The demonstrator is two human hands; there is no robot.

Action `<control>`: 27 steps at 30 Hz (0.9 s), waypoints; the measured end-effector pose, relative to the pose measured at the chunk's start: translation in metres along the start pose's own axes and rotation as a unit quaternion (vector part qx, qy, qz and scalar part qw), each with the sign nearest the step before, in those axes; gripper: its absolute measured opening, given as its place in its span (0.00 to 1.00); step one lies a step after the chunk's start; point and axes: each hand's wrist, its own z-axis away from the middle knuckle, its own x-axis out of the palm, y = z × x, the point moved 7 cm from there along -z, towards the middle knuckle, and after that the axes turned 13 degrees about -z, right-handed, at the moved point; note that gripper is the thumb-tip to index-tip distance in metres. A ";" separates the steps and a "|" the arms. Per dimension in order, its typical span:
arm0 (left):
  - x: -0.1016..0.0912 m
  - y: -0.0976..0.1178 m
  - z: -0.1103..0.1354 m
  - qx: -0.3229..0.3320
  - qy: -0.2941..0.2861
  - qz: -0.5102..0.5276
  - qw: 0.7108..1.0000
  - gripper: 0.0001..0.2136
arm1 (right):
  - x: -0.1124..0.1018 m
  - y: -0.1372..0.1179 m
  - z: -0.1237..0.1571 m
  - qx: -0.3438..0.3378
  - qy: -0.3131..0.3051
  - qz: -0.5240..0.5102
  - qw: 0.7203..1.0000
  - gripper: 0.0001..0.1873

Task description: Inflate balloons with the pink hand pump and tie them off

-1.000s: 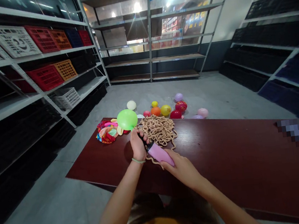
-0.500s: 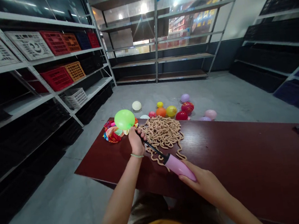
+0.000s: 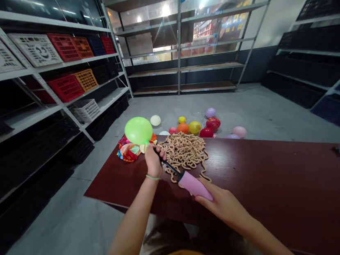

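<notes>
My left hand (image 3: 153, 161) is closed around the front end of a hand pump, pinching the neck of a green balloon (image 3: 138, 130) that stands inflated above my fist. My right hand (image 3: 222, 205) grips the pink pump handle (image 3: 195, 185), and part of the black rod (image 3: 170, 167) shows between the two hands. Both hands are over the dark red table (image 3: 256, 174), beside a heap of tan cord (image 3: 185, 152).
A pile of flat coloured balloons (image 3: 127, 151) lies on the table's far left corner. Several inflated balloons (image 3: 201, 125) sit on the floor beyond the table. Metal shelves with plastic crates (image 3: 61, 47) line the left; more shelving stands behind and to the right.
My right hand pulled the pink handle back, baring the rod, and has now pushed it partly in again. The green balloon has grown a little larger.
</notes>
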 end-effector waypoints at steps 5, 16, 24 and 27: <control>-0.025 0.021 -0.021 0.012 0.047 -0.005 0.999 0.07 | -0.007 0.010 0.014 -0.002 -0.019 0.017 1.000 0.29; 0.002 -0.027 0.029 -0.026 0.027 -0.019 0.999 0.09 | 0.015 -0.018 -0.022 0.024 -0.006 0.002 1.000 0.25; -0.006 0.000 -0.001 -0.006 0.015 -0.041 0.999 0.09 | 0.018 -0.008 -0.011 0.024 -0.011 -0.027 0.999 0.29; -0.016 0.020 -0.018 0.005 0.036 -0.043 0.998 0.07 | 0.009 0.001 0.000 0.026 -0.024 -0.015 0.999 0.30</control>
